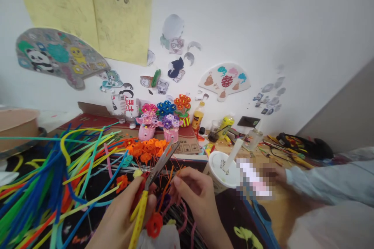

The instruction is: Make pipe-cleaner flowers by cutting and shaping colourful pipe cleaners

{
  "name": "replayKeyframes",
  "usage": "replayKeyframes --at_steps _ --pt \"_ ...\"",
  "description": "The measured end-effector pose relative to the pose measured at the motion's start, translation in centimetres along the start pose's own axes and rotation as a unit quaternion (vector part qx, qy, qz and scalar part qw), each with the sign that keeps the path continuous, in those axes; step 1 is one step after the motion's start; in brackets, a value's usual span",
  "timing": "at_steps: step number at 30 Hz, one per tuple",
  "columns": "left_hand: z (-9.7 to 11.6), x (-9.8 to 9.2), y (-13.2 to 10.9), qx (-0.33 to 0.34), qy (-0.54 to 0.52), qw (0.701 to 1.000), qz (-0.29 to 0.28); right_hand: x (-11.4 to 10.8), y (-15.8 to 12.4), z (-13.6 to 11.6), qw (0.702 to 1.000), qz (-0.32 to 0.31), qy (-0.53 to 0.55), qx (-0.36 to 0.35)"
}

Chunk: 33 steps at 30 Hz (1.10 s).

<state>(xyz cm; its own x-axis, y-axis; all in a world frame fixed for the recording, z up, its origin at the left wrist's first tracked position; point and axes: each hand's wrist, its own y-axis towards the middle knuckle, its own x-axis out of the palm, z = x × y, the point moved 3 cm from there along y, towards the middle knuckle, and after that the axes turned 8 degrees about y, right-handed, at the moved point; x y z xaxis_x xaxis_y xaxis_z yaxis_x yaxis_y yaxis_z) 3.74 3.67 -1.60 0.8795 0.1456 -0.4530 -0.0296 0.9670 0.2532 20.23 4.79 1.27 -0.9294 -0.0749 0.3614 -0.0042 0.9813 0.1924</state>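
Note:
My left hand [122, 218] is closed round the yellow handles of a pair of scissors [157, 171], whose open grey blades point up and to the right. My right hand [194, 194] pinches thin orange pipe-cleaner stems [166, 186] just right of the blades. A red pipe-cleaner loop [154, 225] sits between my two hands, low in the view. Small orange pipe-cleaner flowers [147, 148] lie just beyond the scissor tips.
A large pile of coloured pipe cleaners [52, 179] fills the left. Potted pipe-cleaner flowers [163, 118] stand on a cardboard box by the wall. A white cup with a straw [223, 167] stands at right. Another person's sleeved arm [318, 183] reaches in holding a blurred object.

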Motion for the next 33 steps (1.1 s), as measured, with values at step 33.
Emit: replayKeyframes --at_steps 33 --pt "-0.2 -0.2 0.3 -0.033 -0.08 0.996 0.012 0.3 0.0 1.8 0.995 -0.034 -0.003 0.092"
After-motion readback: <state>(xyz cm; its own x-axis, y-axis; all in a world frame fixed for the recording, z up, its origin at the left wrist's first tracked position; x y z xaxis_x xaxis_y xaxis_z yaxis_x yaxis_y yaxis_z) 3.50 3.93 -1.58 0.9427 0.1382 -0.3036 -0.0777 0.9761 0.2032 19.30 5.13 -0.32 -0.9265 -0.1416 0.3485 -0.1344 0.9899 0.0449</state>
